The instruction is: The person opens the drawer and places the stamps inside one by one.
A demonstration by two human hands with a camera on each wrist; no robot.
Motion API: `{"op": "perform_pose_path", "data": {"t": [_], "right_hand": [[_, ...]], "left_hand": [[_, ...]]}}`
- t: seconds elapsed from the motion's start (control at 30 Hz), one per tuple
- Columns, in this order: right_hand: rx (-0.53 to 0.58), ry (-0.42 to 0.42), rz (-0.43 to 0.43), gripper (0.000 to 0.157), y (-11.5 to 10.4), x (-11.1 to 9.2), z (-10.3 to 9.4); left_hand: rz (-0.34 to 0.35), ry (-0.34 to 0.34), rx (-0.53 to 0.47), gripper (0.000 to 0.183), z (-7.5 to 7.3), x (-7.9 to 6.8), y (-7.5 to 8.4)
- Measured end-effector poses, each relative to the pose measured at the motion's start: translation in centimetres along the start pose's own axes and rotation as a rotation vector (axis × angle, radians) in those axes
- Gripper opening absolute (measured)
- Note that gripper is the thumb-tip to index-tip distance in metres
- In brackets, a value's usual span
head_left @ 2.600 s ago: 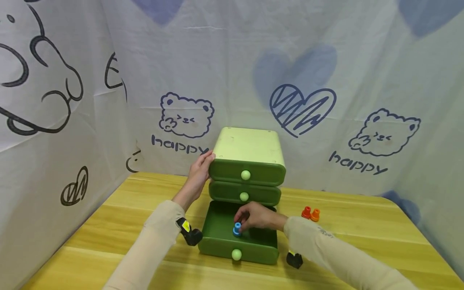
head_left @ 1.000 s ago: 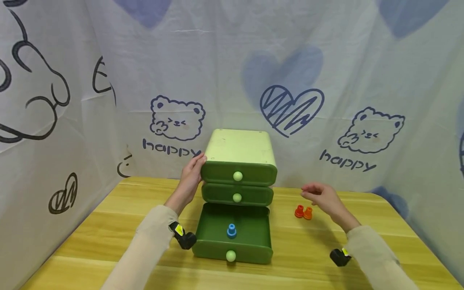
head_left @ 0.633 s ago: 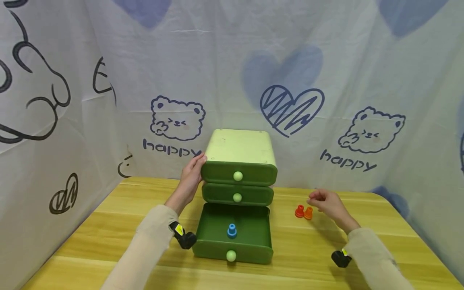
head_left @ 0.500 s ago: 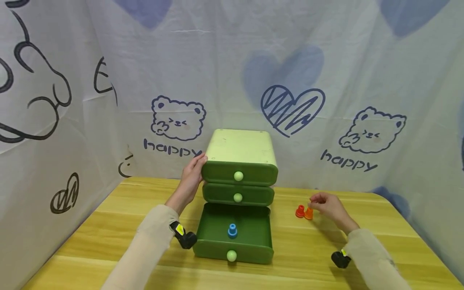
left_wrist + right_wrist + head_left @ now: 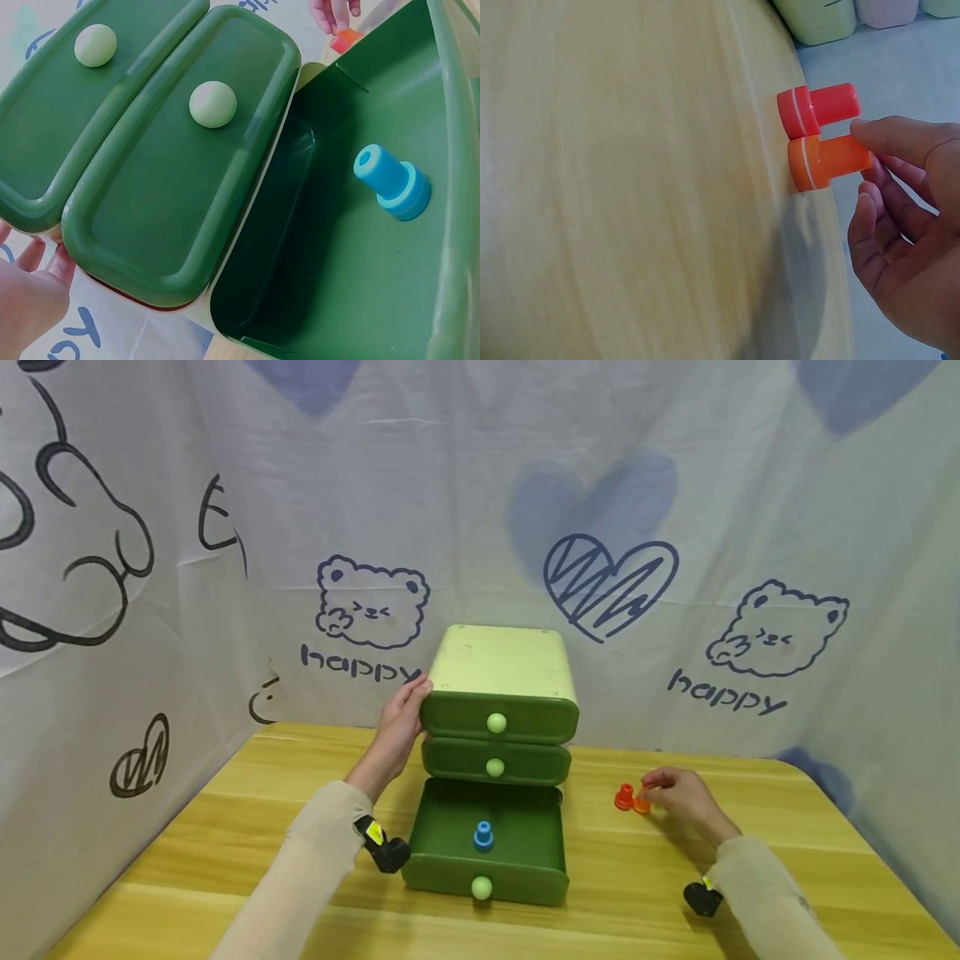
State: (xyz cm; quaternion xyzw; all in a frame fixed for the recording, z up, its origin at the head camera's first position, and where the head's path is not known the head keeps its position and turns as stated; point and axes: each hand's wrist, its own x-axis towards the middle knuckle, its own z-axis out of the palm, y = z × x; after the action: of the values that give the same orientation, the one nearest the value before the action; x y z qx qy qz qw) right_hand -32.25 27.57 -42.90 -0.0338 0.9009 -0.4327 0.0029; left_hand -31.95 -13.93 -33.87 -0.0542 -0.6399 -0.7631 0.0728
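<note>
My right hand (image 5: 907,217) pinches the narrow upper end of an orange stepped peg (image 5: 821,163) between thumb and fingers; the peg's wide base stands on the table. A red peg (image 5: 817,109) of the same shape stands right beside it. My left hand (image 5: 395,727) rests against the left side of a small drawer cabinet (image 5: 506,662), fingers lying along its upper side wall. The cabinet has a pale top and dark green drawers with round knobs. Its bottom drawer (image 5: 485,878) is pulled out, and a blue peg (image 5: 394,184) stands upright inside.
The upper drawer (image 5: 457,717) and middle drawer (image 5: 453,762) are pushed in. Wood-grain table (image 5: 300,860) runs around the cabinet on both sides. A white cloth (image 5: 480,510) with blue drawings hangs behind and at the sides.
My right hand let go of the blue peg in the drawer, moved right over the table, then came down and took hold of the orange peg. My left hand stayed on the cabinet.
</note>
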Motion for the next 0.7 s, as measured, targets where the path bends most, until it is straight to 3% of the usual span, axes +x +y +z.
{"op": "perform_pose_path", "data": {"t": [0.7], "right_hand": [[0.002,-0.013,0.045,0.026,1.0,0.3,0.6]], "left_hand": [[-0.003,-0.003,-0.001,0.056,0.0,-0.1,0.1]]}}
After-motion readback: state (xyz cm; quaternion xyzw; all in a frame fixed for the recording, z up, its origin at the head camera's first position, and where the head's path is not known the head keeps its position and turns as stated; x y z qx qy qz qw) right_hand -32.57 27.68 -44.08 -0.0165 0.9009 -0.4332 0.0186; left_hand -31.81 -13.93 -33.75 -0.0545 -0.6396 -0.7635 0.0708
